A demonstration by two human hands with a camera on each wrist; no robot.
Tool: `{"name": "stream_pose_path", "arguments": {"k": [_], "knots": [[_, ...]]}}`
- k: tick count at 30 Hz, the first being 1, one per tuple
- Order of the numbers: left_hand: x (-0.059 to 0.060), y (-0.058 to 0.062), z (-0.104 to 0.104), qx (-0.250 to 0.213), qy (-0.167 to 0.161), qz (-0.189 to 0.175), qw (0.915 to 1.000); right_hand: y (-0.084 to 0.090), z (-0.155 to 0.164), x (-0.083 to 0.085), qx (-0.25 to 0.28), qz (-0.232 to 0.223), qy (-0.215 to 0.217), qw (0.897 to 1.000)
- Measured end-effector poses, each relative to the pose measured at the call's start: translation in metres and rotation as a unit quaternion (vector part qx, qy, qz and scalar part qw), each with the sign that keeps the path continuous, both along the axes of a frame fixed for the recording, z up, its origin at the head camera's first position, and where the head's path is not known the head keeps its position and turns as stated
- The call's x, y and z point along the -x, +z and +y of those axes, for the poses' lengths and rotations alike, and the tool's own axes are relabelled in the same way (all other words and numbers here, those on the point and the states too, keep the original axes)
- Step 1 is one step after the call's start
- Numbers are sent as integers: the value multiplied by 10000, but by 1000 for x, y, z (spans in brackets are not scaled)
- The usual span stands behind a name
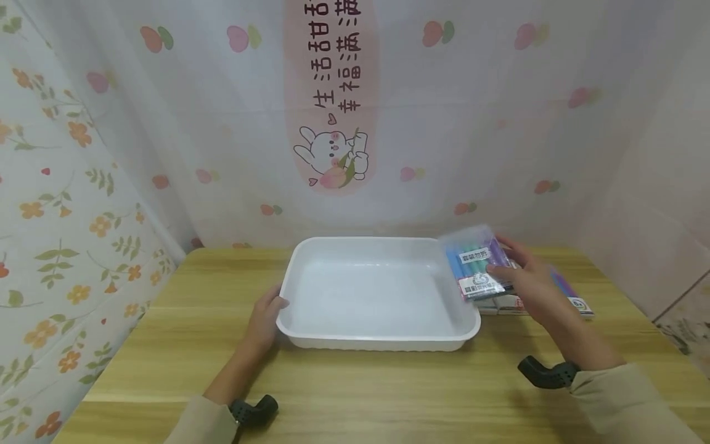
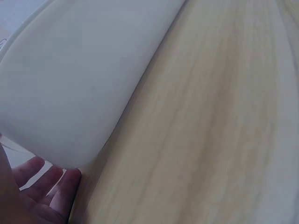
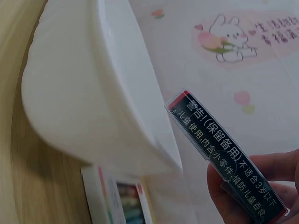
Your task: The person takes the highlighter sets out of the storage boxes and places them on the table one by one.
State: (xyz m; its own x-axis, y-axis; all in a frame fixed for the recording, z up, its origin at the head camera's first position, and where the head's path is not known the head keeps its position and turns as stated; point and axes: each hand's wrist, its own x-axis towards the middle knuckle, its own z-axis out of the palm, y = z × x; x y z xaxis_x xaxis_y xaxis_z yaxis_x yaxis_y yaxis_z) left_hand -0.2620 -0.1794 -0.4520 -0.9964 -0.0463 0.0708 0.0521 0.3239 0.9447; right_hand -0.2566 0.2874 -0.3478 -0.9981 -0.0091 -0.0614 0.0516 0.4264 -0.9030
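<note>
A white plastic tray with raised walls stands on the table, its inside bare. At its left side, my left hand grips the wall, the thumb at the rim; in the left wrist view its fingers lie beside the tray's corner. My right hand holds a clear pack of coloured pens, blue through green to purple, by its right edge. The pack is tilted above the tray's right rim. From the right wrist, the pack's dark end label with white print shows between thumb and fingers.
Right of the tray, partly behind my right hand, lie a white box and another colourful pack. The wooden table runs back to a printed curtain; a floral curtain hangs at the left.
</note>
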Motion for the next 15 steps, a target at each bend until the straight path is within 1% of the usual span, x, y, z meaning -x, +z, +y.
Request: {"name": "stream_pose_path", "arguments": {"k": [3,6,9,10,12,15], "knots": [[-2,1,-1,18,66,-27,10000,-4,18,3,-51,-56,65,10000],[-3,2,-2,69,99,-60,9999,-8,36,6,-299,16,62,9995],[-3,2,-1,81,56,-76,9999,-12,56,7,-390,159,95,9991],[-2,2,0,77,32,-71,9999,-13,63,6,-347,208,100,9991],[-1,2,1,29,-31,-66,10000,-15,77,5,-88,235,86,9996],[0,2,2,-37,-113,-38,9999,-20,96,3,526,264,12,9983]]}}
